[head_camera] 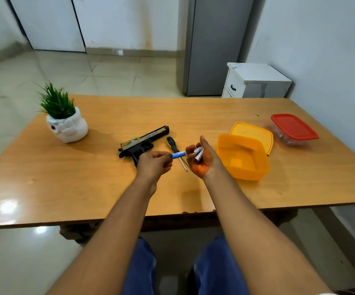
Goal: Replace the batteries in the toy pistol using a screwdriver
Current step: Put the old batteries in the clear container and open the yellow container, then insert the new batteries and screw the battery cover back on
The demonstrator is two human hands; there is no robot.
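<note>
Here, near the centre of the frame, I have both hands raised just above a wooden table [108, 188]. My left hand [153, 165] pinches a blue battery [178, 155] by one end, its other end pointing right toward my right hand [202, 158], which is turned palm up with fingers curled round two silver batteries [199, 153]. The toy pistol [143, 141], black with a pale gold slide, lies flat on the table just above and left of my left hand, barrel aimed toward the upper right; my hand hides its grip, so I cannot tell whether the battery cover is off. The screwdriver [175, 149], with a black and yellow handle, lies untouched on the table between the two hands, tip toward the bottom of the frame. To the right of centre stands an open orange container [244, 171], with its yellow lid [252, 134] propped just behind it, and further to the right a closed box with a red lid [293, 126]. A small potted plant [64, 118] sits at centre left. I judge this to be the battery-sorting step: cells are in hand and none is seated in the pistol. Next I would need to free a hand, bring the pistol's grip into view, and check each cell's polarity before fitting it.
</note>
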